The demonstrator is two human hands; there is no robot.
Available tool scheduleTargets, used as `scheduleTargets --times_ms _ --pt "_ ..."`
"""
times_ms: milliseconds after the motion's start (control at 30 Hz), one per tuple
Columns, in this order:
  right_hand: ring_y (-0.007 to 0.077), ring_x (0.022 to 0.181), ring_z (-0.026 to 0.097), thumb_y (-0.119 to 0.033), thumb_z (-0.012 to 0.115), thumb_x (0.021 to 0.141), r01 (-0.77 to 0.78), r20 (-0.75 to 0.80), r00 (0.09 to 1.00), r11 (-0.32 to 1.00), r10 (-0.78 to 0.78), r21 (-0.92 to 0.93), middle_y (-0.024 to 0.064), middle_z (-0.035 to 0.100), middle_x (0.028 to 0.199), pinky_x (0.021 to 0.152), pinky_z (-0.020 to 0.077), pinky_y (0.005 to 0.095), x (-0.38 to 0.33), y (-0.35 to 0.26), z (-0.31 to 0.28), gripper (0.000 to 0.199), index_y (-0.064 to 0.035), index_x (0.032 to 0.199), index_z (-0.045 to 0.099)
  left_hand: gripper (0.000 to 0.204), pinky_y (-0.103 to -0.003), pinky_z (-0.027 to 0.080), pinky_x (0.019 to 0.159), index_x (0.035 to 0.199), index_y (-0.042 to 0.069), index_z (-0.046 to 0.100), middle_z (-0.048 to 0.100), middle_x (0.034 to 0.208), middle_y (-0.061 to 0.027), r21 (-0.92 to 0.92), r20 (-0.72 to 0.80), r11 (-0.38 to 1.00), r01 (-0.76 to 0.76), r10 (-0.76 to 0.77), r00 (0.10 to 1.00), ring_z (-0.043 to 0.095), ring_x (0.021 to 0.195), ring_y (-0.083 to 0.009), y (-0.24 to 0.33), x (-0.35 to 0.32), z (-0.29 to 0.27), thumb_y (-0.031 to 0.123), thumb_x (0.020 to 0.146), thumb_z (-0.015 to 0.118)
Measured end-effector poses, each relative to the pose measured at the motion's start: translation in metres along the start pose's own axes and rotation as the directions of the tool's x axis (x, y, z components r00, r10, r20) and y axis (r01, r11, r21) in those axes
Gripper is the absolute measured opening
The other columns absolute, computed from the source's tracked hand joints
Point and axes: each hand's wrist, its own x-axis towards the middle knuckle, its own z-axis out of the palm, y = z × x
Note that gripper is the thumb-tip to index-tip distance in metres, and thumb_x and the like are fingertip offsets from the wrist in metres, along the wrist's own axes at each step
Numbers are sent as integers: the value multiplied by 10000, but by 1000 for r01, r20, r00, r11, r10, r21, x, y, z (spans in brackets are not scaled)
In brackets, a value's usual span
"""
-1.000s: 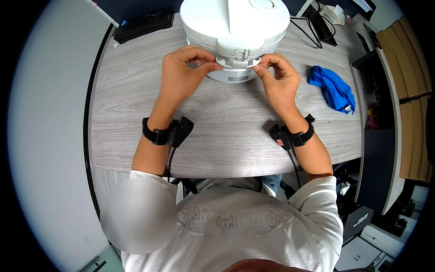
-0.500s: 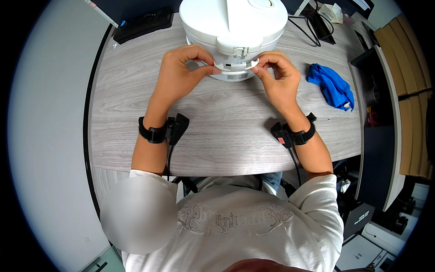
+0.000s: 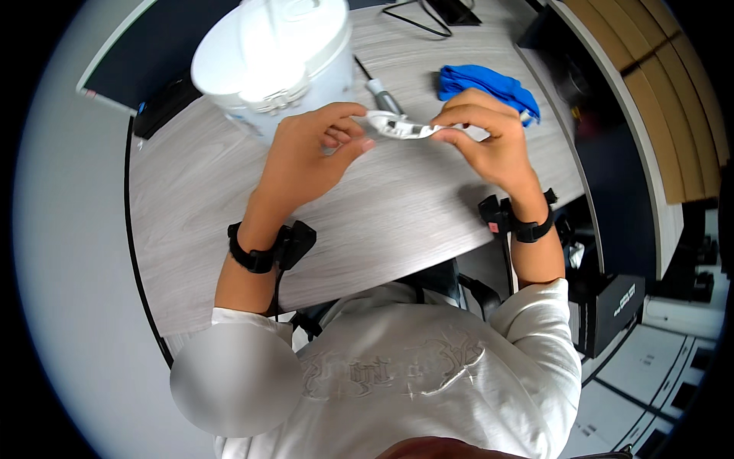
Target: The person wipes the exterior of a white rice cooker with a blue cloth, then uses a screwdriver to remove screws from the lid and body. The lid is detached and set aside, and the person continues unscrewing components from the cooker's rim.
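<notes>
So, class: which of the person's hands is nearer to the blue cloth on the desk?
Right. The right hand sits just in front of the blue cloth, nearly touching it; the left hand is farther off, beside the white appliance.

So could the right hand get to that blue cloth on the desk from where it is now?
Probably yes. The blue cloth lies on the desk just beyond the right hand, with nothing between them. But that hand and the left hand both grip a small white plastic part, so it would have to let go first.
</notes>
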Motion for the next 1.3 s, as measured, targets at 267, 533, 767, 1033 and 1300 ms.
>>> scheduleTargets --times_ms 267,533,767,1033,1300 --pt "223 717 620 46 798 732 -333 -59 941 883 333 -330 94 663 817 643 497 343 -72 20 -93 179 -2 899 757 559 -414 506 964 1335 53 605 694 1199 -154 206 318 971 -118 47 947 642 1136 -301 19 48 84 259 848 783" --pt "299 761 676 4 781 716 -435 -116 895 788 431 -435 103 697 851 683 536 374 -108 75 -96 121 -15 832 752 737 -494 334 1152 1470 72 476 441 1528 -195 369 476 863 -346 144 868 396 1418 -385 3 97 181 277 833 786" --pt "305 793 681 -29 757 735 -429 -133 895 740 425 -519 86 704 872 698 536 392 -102 108 -96 90 -46 823 763 836 -530 255 1186 1558 114 349 279 1640 -144 476 499 831 -287 14 867 290 1482 -383 -12 133 216 317 860 762" --pt "313 807 685 -4 745 725 -439 -72 876 726 477 -530 92 713 879 718 540 393 -103 116 -100 87 -38 805 744 868 -544 240 1191 1571 122 320 245 1656 -126 553 495 803 -222 -103 863 250 1505 -365 -8 151 225 370 862 753" --pt "318 824 695 10 753 726 -506 -51 824 691 565 -517 137 722 892 744 544 396 -100 113 -96 135 -20 857 741 783 -531 248 1193 1535 107 389 304 1617 -187 475 509 845 -245 -36 860 254 1507 -352 0 128 201 342 877 743"
